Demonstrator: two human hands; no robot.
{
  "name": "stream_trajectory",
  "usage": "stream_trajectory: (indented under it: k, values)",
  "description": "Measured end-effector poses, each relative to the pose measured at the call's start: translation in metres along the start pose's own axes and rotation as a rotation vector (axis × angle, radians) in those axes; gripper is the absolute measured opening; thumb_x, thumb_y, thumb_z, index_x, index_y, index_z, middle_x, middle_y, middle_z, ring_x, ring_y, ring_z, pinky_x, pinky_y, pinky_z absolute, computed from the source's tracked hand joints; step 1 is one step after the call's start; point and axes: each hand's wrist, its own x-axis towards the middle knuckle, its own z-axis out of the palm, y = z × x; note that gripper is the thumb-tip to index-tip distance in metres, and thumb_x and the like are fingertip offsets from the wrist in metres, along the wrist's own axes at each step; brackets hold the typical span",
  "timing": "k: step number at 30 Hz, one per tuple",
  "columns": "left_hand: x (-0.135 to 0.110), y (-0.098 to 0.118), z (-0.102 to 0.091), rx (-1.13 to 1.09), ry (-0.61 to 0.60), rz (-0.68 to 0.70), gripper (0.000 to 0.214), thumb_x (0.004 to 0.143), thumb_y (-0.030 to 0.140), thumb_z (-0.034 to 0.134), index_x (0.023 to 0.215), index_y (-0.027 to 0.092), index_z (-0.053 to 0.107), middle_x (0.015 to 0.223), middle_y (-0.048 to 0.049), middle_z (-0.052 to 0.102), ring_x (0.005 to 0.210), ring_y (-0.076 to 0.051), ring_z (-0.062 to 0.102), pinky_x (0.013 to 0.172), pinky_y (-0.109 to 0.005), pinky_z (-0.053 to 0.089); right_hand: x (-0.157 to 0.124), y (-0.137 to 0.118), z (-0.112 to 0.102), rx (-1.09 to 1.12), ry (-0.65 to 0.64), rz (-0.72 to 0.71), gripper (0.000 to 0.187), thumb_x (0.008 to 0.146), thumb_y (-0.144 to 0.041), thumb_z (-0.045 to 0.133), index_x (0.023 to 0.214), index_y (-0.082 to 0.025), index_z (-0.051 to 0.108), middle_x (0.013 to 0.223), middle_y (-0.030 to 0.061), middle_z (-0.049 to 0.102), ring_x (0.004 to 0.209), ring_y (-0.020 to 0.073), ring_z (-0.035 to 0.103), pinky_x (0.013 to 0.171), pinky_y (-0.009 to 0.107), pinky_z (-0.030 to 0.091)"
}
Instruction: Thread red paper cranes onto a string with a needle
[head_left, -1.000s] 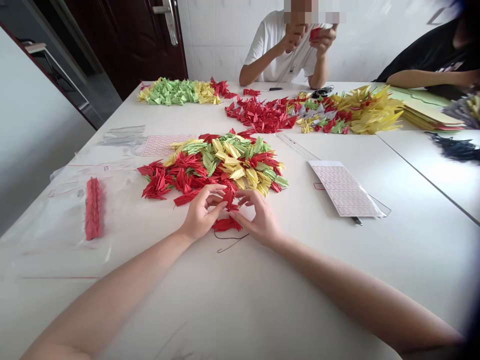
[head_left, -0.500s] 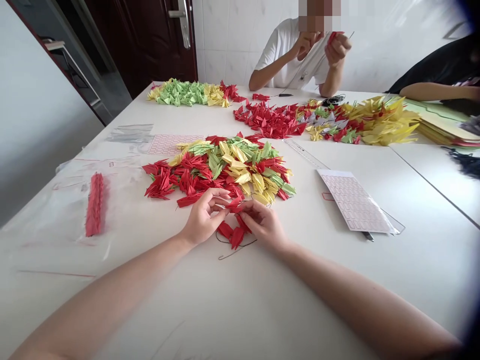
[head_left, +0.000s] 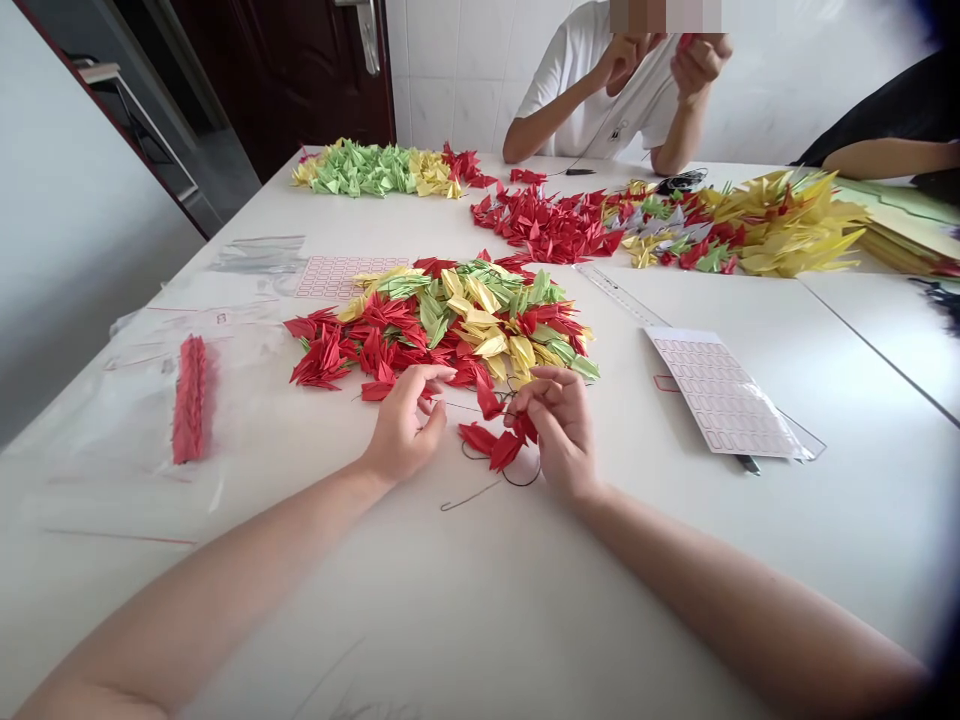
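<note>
Between my hands, several folded red paper cranes (head_left: 504, 450) are strung on a dark thread (head_left: 521, 484), which loops down to the table. My right hand (head_left: 559, 430) is closed, its fingers pinching at these cranes and their thread. To the left, my left hand (head_left: 409, 425) has its fingers curled and the index tip lifted. A thin needle-like line (head_left: 461, 406) runs from its thumb and fingers toward the cranes. One red crane (head_left: 489, 400) sits by that line, close to my right fingertips. Below lies a thin hooked wire or thread end (head_left: 471, 496).
A pile of red, yellow and green cranes (head_left: 450, 320) lies just beyond my hands. A bagged red strand (head_left: 189, 400) is at left, a label sheet (head_left: 724, 390) at right, a ruler (head_left: 619, 293) behind it. A person (head_left: 577, 80) works opposite, near more cranes (head_left: 547, 225).
My right hand has moved right with the red cranes, apart from my left hand. The hands were close together at a red crane before. The view has tilted down slightly.
</note>
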Motion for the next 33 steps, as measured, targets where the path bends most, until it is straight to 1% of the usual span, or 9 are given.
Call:
stream_trajectory:
  k: [4,5,10,14,17,20,24,29,33]
  values:
    - [0.008,-0.003,-0.020,0.318,0.020,0.268,0.027,0.090,0.010,0.050,0.112,0.018,0.065,0.109,-0.0085,0.071,0.107,-0.021,0.064,0.097,-0.036,0.051,0.001,0.000,-0.002,-0.080,0.068,-0.042,0.021,0.093,-0.018,0.048,0.112,-0.026,0.048,0.076,-0.0025,0.054,0.066,0.0130,0.054,0.057,0.024,0.047]
    - [0.011,-0.004,-0.025,0.375,-0.005,0.265,0.026,0.091,0.011,0.050,0.112,0.017,0.065,0.108,-0.0086,0.071,0.106,-0.021,0.064,0.097,-0.037,0.051,0.002,0.000,-0.002,-0.109,0.076,-0.052,0.022,0.093,-0.018,0.047,0.112,-0.026,0.049,0.077,-0.0024,0.054,0.064,0.0127,0.051,0.056,0.024,0.045]
    - [0.022,-0.008,-0.041,0.630,-0.485,0.185,0.048,0.091,0.045,0.063,0.131,0.018,0.061,0.128,-0.0117,0.067,0.117,-0.030,0.060,0.099,-0.046,0.047,0.005,0.002,-0.006,-0.206,0.105,-0.175,0.027,0.093,-0.013,0.042,0.115,-0.026,0.049,0.078,-0.0020,0.053,0.060,0.0126,0.045,0.054,0.025,0.039]
    - [0.024,-0.006,-0.045,0.647,-0.554,0.120,0.034,0.092,0.048,0.060,0.106,0.019,0.070,0.107,-0.0096,0.070,0.103,-0.028,0.062,0.091,-0.042,0.048,0.006,0.001,-0.007,-0.396,0.099,-0.380,0.026,0.095,-0.011,0.042,0.116,-0.025,0.050,0.084,0.0007,0.058,0.075,0.0156,0.056,0.068,0.031,0.047]
    - [0.024,-0.001,-0.043,0.481,-0.517,-0.009,0.035,0.091,0.052,0.061,0.094,0.018,0.071,0.095,-0.0078,0.071,0.092,-0.024,0.064,0.081,-0.036,0.050,0.003,-0.005,-0.008,-0.563,0.004,-0.509,0.023,0.096,-0.012,0.047,0.114,-0.025,0.052,0.093,0.0039,0.064,0.085,0.0184,0.061,0.078,0.036,0.050]
    - [0.021,0.005,-0.036,0.060,-0.494,-0.192,0.045,0.085,0.060,0.067,0.100,0.018,0.072,0.098,-0.0082,0.073,0.090,-0.022,0.067,0.078,-0.031,0.052,-0.001,-0.010,-0.006,-0.719,-0.149,-0.602,0.020,0.096,-0.018,0.055,0.115,-0.024,0.052,0.104,0.0078,0.068,0.098,0.0231,0.064,0.090,0.043,0.049]
    - [0.016,0.008,-0.021,-0.371,-0.519,-0.418,0.060,0.087,0.070,0.058,0.098,0.012,0.074,0.086,-0.0109,0.075,0.077,-0.020,0.069,0.071,-0.030,0.054,-0.004,-0.005,0.000,-0.786,-0.241,-0.509,0.028,0.091,-0.033,0.068,0.115,-0.024,0.054,0.099,0.0059,0.072,0.093,0.0243,0.068,0.105,0.050,0.043]
    - [0.012,0.004,-0.013,-0.330,-0.502,-0.405,0.060,0.087,0.070,0.057,0.072,0.013,0.069,0.066,-0.0031,0.066,0.062,-0.015,0.060,0.060,-0.026,0.049,-0.003,0.006,0.003,-0.742,-0.264,-0.305,0.008,0.090,-0.025,0.064,0.098,-0.026,0.060,0.079,0.0015,0.072,0.074,0.0207,0.064,0.098,0.049,0.048]
    - [0.013,0.003,-0.017,-0.415,-0.568,-0.433,0.050,0.084,0.062,0.067,0.091,0.013,0.074,0.082,-0.0062,0.074,0.079,-0.020,0.070,0.070,-0.029,0.055,-0.001,0.003,0.001,-0.680,-0.214,-0.209,0.005,0.093,-0.026,0.061,0.089,-0.024,0.062,0.080,0.0033,0.070,0.076,0.0200,0.062,0.082,0.040,0.052]
